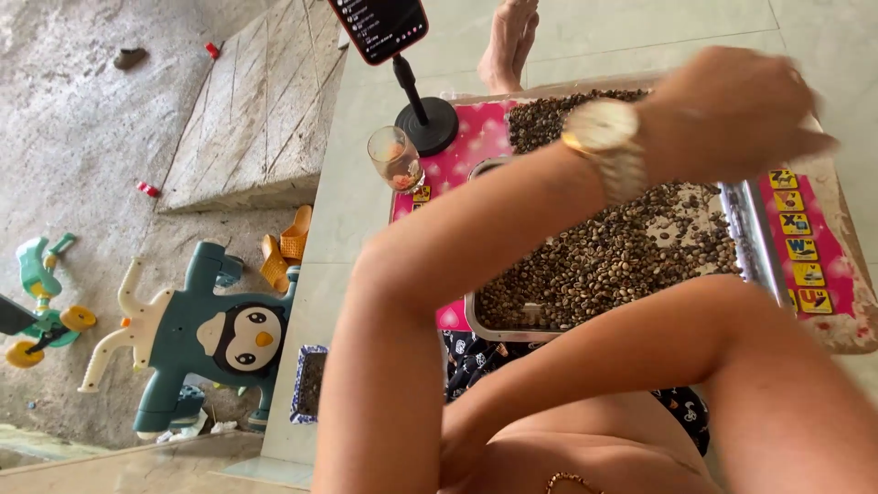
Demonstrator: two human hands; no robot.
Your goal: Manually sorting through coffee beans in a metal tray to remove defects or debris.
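Metal tray (752, 240) full of small brown seeds or beans (613, 261) sits under both forearms, on a pink mat (476, 137) over a low desk (846, 325); more seeds heaped loose on the mat beyond the tray. Looks like sorting, mid-pass. Left hand (732, 110), watch on the wrist, hangs blurred over the tray's far right corner; fingers curled, whether it grips anything I cannot tell. Right hand is out of view, forearm crossing the near rim. Glass (396, 157) and phone stand (422, 114) crowd the far left; a bare foot (508, 41) rests beyond. Open tile left of the desk, then a step edge down to rough concrete with toys.
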